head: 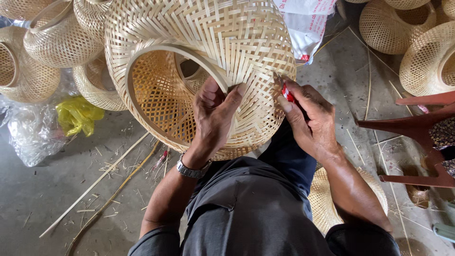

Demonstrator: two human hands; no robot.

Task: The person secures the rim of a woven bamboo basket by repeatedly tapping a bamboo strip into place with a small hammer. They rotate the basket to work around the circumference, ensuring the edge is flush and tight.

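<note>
Lying crumpled at the far left of the concrete floor: a clear plastic sheet, with a bright yellow plastic bag bunched against its right edge. Above both, stacked close: pale finished woven baskets, rounded and open-mouthed. Scattered across the grey floor below: long bamboo strips and short offcuts.

Held over the lap, centre of view: a large bamboo basket, bell-shaped, pale straw in colour. Woven in flat crossing strips on the outside, tight and diagonal; finer open lattice visible through the mouth. Tipped on its side, mouth turned left and down, rimmed by a smooth bent hoop.

Pressed onto that rim: the left hand, thumb inside, fingers curled over the edge, gripping the basket wall. Strapped at its wrist: a metal watch.

Closed just right of it, against the woven wall: the right hand, fingers pinched round a small red-handled tool, tip touching the weave.

Lying behind the basket, upper centre-right: a white sack, slumped, with red print and a red patch at its lower corner. Further right: more pale baskets, and a reddish-brown plastic chair at the edge.
</note>
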